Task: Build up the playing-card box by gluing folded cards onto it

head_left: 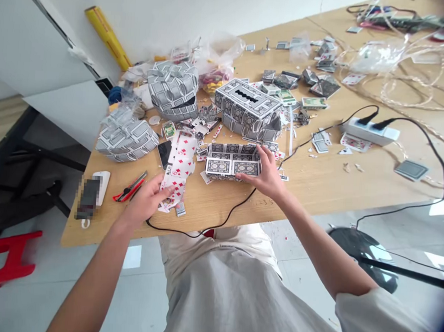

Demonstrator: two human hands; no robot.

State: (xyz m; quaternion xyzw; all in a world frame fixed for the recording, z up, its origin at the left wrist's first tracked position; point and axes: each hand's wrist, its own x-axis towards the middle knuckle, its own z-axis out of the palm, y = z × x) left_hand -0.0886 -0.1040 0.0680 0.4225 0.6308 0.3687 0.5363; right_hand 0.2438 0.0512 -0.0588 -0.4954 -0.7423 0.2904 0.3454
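My left hand [150, 199] grips the lower end of a strip of joined playing cards [182, 158], its red diamond faces turned up. My right hand [268, 175] is spread at the right end of an open box made of cards [232, 167], thumb at the front wall and fingers at the back corner; it holds the box between them. Behind that box stands a larger card-covered box [248, 105] with a slotted lid. Two rounded card-covered boxes [174, 88] [128, 137] sit at the back left.
A red utility knife [130, 186] and a phone [89, 197] lie at the left. A black cable [222, 226] crosses the front edge near a power strip [372, 131]. Card packs [313, 102], scraps and plastic bags [223, 51] are scattered behind; a red stool [9, 260] stands below.
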